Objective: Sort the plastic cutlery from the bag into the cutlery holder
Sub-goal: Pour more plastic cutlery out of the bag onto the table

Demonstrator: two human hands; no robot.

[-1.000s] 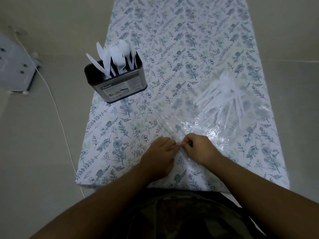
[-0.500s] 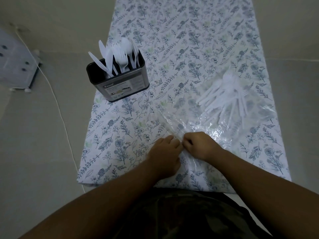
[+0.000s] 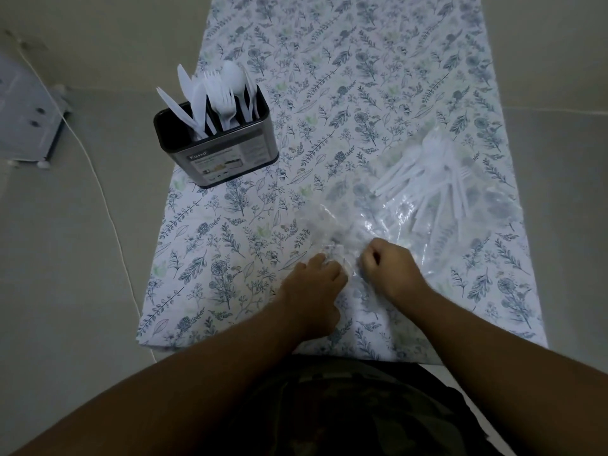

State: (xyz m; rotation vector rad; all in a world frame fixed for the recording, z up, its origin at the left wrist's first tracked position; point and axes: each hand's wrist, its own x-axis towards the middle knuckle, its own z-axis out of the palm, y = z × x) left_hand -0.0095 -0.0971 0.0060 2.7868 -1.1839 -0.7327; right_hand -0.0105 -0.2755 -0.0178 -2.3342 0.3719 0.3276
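A clear plastic bag (image 3: 388, 222) lies on the floral tablecloth (image 3: 329, 77), with a heap of white plastic cutlery (image 3: 431, 179) inside its far right part. My left hand (image 3: 316, 281) and my right hand (image 3: 388, 268) each pinch the crumpled near end of the bag, a small gap between them. The dark metal cutlery holder (image 3: 223, 149) stands at the table's left side, with several white knives, forks and a spoon (image 3: 217, 93) upright in it.
The table's left edge runs just beside the holder. A white cable (image 3: 98, 179) trails over the grey floor on the left, past a grey panel (image 3: 23, 120). My dark patterned clothing (image 3: 345, 406) fills the bottom of the view.
My two hands have drawn apart, pulling the bag's near end to either side. The cutlery heap and the holder stay where they were.
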